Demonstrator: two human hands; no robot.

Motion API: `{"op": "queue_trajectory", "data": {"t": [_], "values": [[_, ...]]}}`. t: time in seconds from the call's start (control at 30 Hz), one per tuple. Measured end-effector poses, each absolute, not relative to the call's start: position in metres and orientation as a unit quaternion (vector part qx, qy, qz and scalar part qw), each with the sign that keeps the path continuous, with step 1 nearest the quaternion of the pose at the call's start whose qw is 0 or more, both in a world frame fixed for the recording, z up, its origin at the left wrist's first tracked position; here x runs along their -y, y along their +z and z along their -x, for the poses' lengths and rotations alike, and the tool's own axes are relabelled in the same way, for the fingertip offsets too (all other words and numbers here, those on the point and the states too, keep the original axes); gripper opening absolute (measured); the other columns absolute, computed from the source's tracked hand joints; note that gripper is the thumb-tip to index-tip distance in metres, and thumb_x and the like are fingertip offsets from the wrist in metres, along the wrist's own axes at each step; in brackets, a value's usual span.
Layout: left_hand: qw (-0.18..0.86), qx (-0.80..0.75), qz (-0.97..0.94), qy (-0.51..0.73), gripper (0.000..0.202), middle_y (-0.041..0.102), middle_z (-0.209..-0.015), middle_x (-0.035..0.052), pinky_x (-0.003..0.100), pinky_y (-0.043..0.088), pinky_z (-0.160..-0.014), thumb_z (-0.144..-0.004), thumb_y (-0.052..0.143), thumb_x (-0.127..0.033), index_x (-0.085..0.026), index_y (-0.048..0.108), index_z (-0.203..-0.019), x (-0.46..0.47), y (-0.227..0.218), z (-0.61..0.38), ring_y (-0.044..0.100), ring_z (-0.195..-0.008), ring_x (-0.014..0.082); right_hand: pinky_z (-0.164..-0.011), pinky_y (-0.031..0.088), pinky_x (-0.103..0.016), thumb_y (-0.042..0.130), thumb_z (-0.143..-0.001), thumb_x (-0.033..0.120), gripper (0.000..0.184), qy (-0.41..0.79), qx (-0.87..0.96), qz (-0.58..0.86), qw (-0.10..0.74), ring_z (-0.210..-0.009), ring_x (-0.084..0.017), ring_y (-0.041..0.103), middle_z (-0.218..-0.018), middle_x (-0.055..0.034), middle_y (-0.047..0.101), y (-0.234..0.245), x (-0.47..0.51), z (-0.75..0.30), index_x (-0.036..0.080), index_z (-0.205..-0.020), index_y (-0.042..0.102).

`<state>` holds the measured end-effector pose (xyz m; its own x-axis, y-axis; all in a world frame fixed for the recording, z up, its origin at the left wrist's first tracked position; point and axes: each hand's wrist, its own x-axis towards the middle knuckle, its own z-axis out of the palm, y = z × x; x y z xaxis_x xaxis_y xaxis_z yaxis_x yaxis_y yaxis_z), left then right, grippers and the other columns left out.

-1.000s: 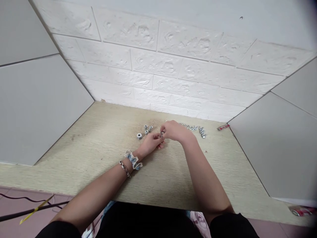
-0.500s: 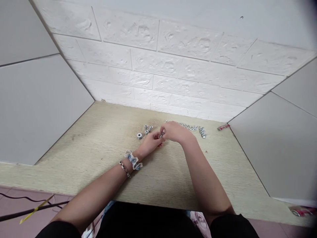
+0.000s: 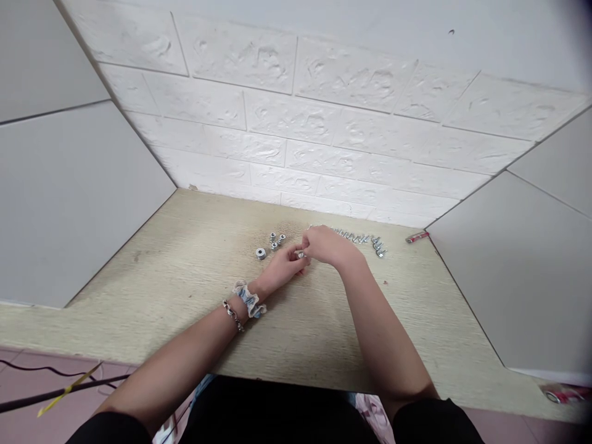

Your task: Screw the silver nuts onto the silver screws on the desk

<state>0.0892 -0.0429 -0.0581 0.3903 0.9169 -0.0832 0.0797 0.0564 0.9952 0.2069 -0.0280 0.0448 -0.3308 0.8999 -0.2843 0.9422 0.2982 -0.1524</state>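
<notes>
My left hand (image 3: pixel 283 266), with a scrunchie and a chain bracelet on its wrist, is closed on a small shiny metal part (image 3: pixel 302 254). Fingers of my right hand (image 3: pixel 329 246) pinch from above at the same spot; most of the part is hidden between them. Just left of my hands, several small silver threaded nuts (image 3: pixel 274 246) stand together, beside a round metal piece with a dark centre hole (image 3: pixel 261 253). Behind and right of my right hand runs a row of silver screws (image 3: pixel 354 237), partly covered by the hand. Several disc-headed metal pieces (image 3: pixel 379 249) lie at its right end.
All this lies on a pale wooden tabletop (image 3: pixel 185 277). White brick-pattern wall (image 3: pixel 324 142) rises behind, with grey panels (image 3: pixel 522 277) on both sides. A red-and-silver object (image 3: pixel 417 237) lies in the back right corner, another red object (image 3: pixel 567 394) near the front right.
My right fingers have shifted slightly at the small metal part, and less of it shows now. The left hand stays nearly still; the loose pieces on the table have not moved.
</notes>
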Motion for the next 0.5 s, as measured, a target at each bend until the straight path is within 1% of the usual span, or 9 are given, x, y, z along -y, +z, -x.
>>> {"op": "queue_trajectory", "data": {"t": [0.07,0.13,0.17,0.23,0.3,0.37,0.43,0.5], "values": [[0.603,-0.419,-0.581,0.352,0.030,0.060,-0.075,-0.0005,0.023,0.044,-0.058,-0.075,0.058,-0.033,-0.018,0.055,-0.100,0.044,-0.056,-0.089,0.054,-0.058,0.0098,-0.049,0.031,-0.024,0.053,-0.066,0.008,0.013,-0.159,-0.801,-0.570,0.088,-0.058,-0.012,0.054,-0.065,-0.0044,0.063,0.046,0.029,-0.207,0.015,-0.061,0.063],[0.608,-0.411,-0.584,0.346,0.023,0.060,-0.076,0.0000,0.023,0.044,-0.058,-0.076,0.057,-0.036,-0.017,0.057,-0.088,0.045,-0.056,-0.089,0.054,-0.058,0.0094,-0.049,0.031,-0.024,0.053,-0.068,0.012,0.013,-0.180,-0.794,-0.573,0.090,-0.056,-0.012,0.053,-0.064,-0.0047,0.063,0.046,0.029,-0.207,0.015,-0.060,0.063],[0.605,-0.410,-0.590,0.342,0.021,0.060,-0.075,-0.0001,0.023,0.044,-0.058,-0.076,0.056,-0.036,-0.016,0.057,-0.082,0.045,-0.056,-0.089,0.053,-0.058,0.0093,-0.049,0.032,-0.024,0.053,-0.070,0.015,0.012,-0.191,-0.791,-0.576,0.082,-0.057,-0.012,0.053,-0.065,-0.0050,0.063,0.046,0.028,-0.207,0.015,-0.063,0.064],[0.596,-0.410,-0.605,0.330,0.020,0.058,-0.069,-0.0008,0.023,0.043,-0.057,-0.076,0.056,-0.036,-0.016,0.056,-0.075,0.045,-0.058,-0.089,0.052,-0.058,0.0097,-0.053,0.035,-0.024,0.052,-0.073,0.021,0.015,-0.198,-0.791,-0.577,0.034,-0.064,-0.014,0.056,-0.074,-0.0060,0.066,0.043,0.026,-0.206,0.015,-0.076,0.066],[0.595,-0.408,-0.616,0.316,0.018,0.057,-0.066,-0.0014,0.023,0.042,-0.056,-0.075,0.057,-0.034,-0.016,0.056,-0.075,0.044,-0.061,-0.089,0.052,-0.058,0.0104,-0.062,0.040,-0.025,0.048,-0.078,0.023,0.023,-0.174,-0.806,-0.565,-0.040,-0.078,-0.016,0.059,-0.090,-0.0074,0.067,0.035,0.021,-0.202,0.016,-0.093,0.065],[0.600,-0.403,-0.620,0.305,0.015,0.057,-0.066,-0.0015,0.023,0.042,-0.057,-0.074,0.057,-0.031,-0.016,0.057,-0.076,0.044,-0.063,-0.089,0.053,-0.060,0.0109,-0.076,0.041,-0.027,0.045,-0.081,0.023,0.029,-0.133,-0.823,-0.545,-0.092,-0.095,-0.018,0.057,-0.107,-0.0090,0.063,0.025,0.015,-0.196,0.016,-0.104,0.062],[0.601,-0.402,-0.623,0.297,0.012,0.057,-0.067,-0.0014,0.023,0.042,-0.056,-0.073,0.057,-0.028,-0.017,0.056,-0.074,0.043,-0.064,-0.089,0.053,-0.060,0.0114,-0.085,0.039,-0.029,0.044,-0.083,0.023,0.032,-0.120,-0.832,-0.533,-0.093,-0.104,-0.020,0.054,-0.115,-0.0101,0.060,0.015,0.009,-0.190,0.016,-0.111,0.059],[0.598,-0.404,-0.627,0.294,0.011,0.057,-0.065,-0.0011,0.024,0.041,-0.055,-0.072,0.056,-0.027,-0.016,0.056,-0.072,0.042,-0.065,-0.089,0.053,-0.059,0.0120,-0.088,0.039,-0.030,0.045,-0.083,0.022,0.033,-0.123,-0.836,-0.529,-0.078,-0.106,-0.020,0.053,-0.115,-0.0106,0.060,0.007,0.003,-0.184,0.016,-0.113,0.058]]}}
